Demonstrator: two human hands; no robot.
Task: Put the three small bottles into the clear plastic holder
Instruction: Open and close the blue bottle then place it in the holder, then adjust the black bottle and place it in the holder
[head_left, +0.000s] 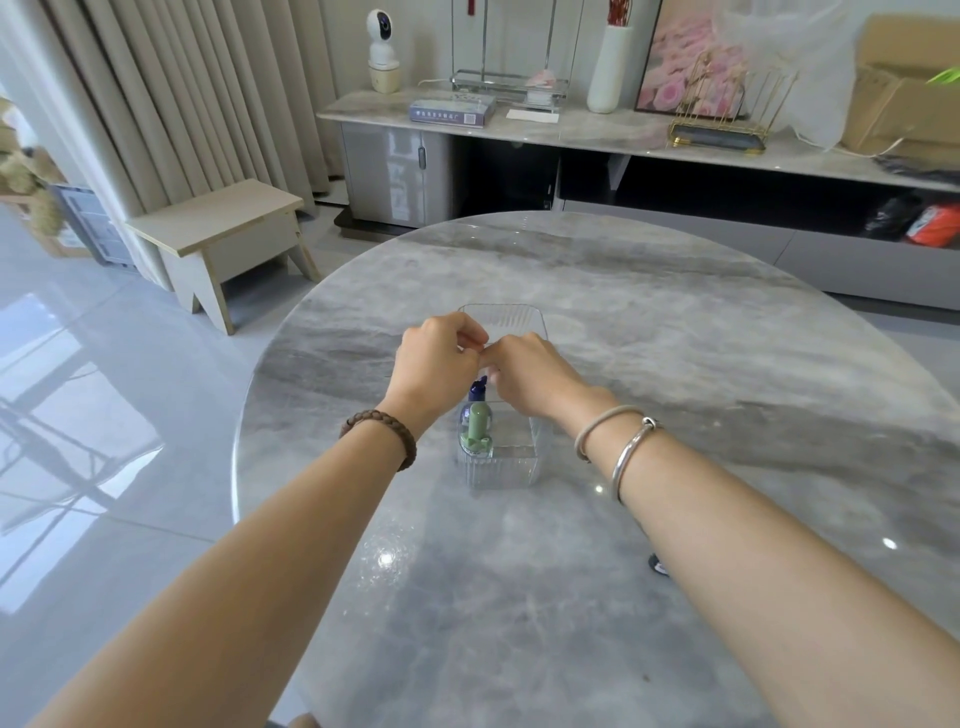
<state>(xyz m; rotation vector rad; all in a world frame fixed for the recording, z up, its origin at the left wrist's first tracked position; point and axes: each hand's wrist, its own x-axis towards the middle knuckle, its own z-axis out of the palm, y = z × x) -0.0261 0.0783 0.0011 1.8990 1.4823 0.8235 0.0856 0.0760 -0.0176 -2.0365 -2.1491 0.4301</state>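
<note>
While fingertips touch, both hands hover above holder.

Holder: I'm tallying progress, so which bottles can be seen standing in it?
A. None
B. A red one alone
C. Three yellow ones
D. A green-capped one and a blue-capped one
D: a green-capped bottle and, behind it, a blue-capped bottle stand at the left end of the holder; whether a third is there cannot be told, as the hands cover the far part.

Brown braided bracelet, silver bangle
</note>
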